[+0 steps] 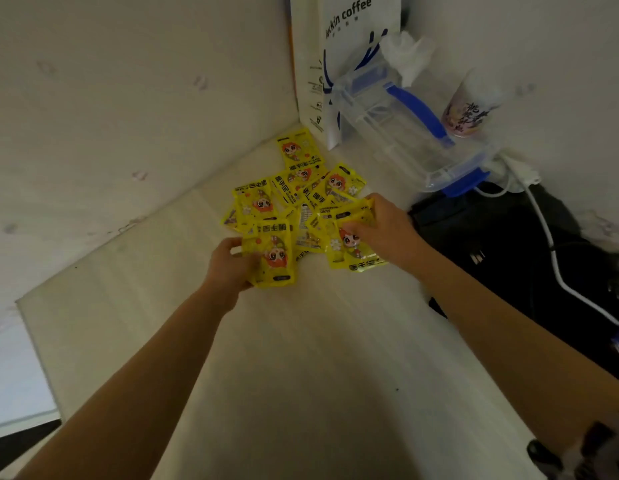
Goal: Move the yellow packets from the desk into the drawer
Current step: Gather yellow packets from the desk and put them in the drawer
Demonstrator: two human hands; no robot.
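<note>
Desk: a pale wooden desk (301, 341) set into a corner between two white walls; I look down on it with both my forearms stretched out over it.
Yellow packets: a loose heap of yellow packets (301, 188) lies on the desk near the back corner, overlapping one another, each printed with a red-haired cartoon face.
My left hand: my left hand (228, 265) grips the nearest packet (273, 258) at the left front of the heap, fingers curled round its left edge, thumb on top.
My right hand: my right hand (384, 226) holds another packet (349, 244) at the right front of the heap, fingers bent over its upper edge and pinching it.
Drawer: out of sight.
Behind the heap: a white paper bag (335, 64) marked "luckin coffee" stands upright against the wall.
Right of the bag: a clear plastic box (405, 133) with blue clips, and beside it a drink cup (470, 109).
Right edge: a dark bag (491, 244) with a white cable (550, 258) running across it.
</note>
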